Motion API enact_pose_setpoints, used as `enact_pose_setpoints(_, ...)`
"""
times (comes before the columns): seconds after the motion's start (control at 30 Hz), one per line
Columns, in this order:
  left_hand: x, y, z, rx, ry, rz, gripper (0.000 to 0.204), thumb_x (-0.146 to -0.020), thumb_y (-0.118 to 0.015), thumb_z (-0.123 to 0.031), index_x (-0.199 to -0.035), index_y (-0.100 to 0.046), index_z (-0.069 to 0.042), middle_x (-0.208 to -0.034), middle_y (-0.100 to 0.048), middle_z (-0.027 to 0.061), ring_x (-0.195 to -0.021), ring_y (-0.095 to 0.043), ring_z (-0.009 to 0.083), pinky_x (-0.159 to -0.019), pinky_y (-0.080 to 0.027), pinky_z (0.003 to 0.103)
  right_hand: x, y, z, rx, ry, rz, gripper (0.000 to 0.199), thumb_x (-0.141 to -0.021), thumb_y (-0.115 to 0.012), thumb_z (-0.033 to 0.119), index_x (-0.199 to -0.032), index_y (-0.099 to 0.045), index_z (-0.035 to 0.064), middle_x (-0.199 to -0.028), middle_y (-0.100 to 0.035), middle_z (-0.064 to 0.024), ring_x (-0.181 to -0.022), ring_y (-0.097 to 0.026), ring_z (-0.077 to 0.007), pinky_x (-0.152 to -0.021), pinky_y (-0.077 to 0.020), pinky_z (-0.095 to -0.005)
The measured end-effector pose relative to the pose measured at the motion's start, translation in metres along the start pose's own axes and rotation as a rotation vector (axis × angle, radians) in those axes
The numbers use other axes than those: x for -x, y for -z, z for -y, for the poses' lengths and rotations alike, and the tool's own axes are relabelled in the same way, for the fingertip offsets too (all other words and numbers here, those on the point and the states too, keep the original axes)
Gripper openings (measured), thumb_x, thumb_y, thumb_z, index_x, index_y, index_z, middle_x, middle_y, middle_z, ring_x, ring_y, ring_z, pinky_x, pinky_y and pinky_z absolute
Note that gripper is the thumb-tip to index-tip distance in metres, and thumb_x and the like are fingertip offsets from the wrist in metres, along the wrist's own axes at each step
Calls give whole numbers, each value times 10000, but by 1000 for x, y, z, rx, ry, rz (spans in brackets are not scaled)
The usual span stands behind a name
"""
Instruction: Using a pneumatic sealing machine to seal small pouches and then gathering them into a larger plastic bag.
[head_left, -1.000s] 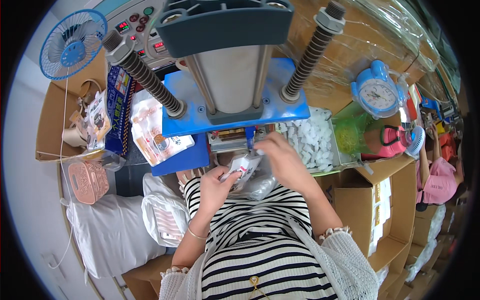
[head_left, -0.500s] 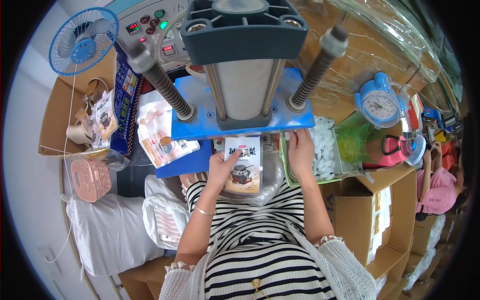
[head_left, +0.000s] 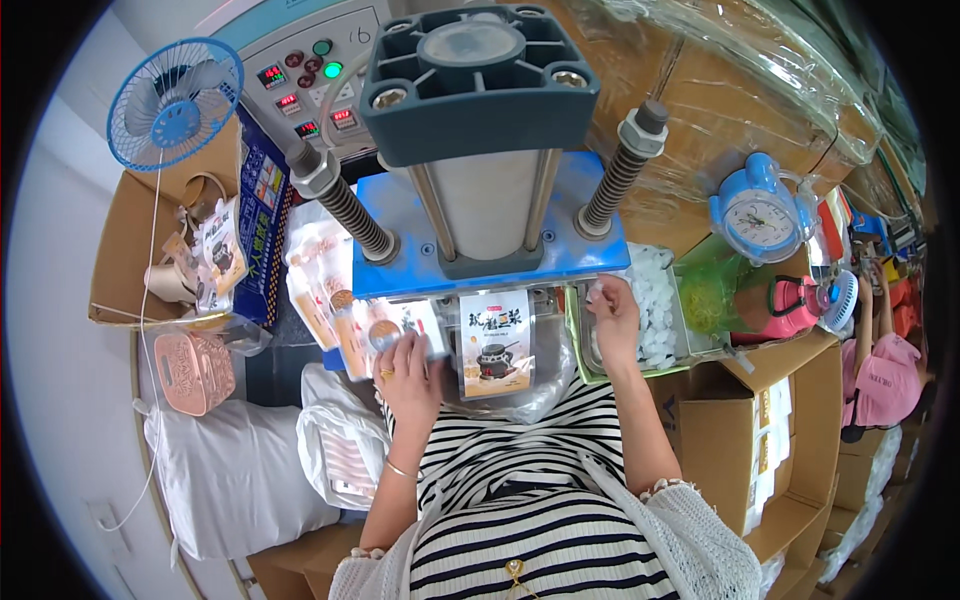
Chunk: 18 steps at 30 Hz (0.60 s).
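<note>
Printed foil pouch (head_left: 496, 345), light, limp, likely slippery, hanging under blue press (head_left: 490, 255); left hand (head_left: 410, 375) pinches its left edge, the best hold; right hand (head_left: 612, 312) grasps white pellets (head_left: 655, 310).

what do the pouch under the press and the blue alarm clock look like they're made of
The pouch looks like glossy printed plastic film: flat and thin, with a sheen on its face. The blue alarm clock seems to be moulded plastic with a smooth, slightly shiny shell and a clear cover over a white dial; whether that cover is glass or plastic cannot be told.
</note>
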<state>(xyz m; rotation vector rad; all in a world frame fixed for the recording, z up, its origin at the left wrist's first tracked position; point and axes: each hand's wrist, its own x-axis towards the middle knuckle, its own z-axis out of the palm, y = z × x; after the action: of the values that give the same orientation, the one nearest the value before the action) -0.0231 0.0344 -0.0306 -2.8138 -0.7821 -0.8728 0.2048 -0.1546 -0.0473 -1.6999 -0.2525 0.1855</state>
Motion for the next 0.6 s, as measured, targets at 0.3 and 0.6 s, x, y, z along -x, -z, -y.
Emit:
enact_pose_setpoints(0.3,-32,54,-4,538,290,145,137,-753,-687,25,-874,-653,-30,-890,-646,115,-813,-614,292,-741,-493,349,52,-30,53,-273,-14,271,234,-943,-570,34,-1172,-527,10,-1019,-648,-92,-896,-620,-141,-787,-511,-272)
enact_pose_setpoints(0.6,-35,43,58,334,78,-306,275,-632,-669,97,-877,-662,-28,-1008,-641,141,-967,-619,309,-851,-486,376,56,-37,63,-217,92,369,221,-938,-593,50,-1151,-547,11,-987,-654,-81,-903,-626,-137,-840,-483,-271)
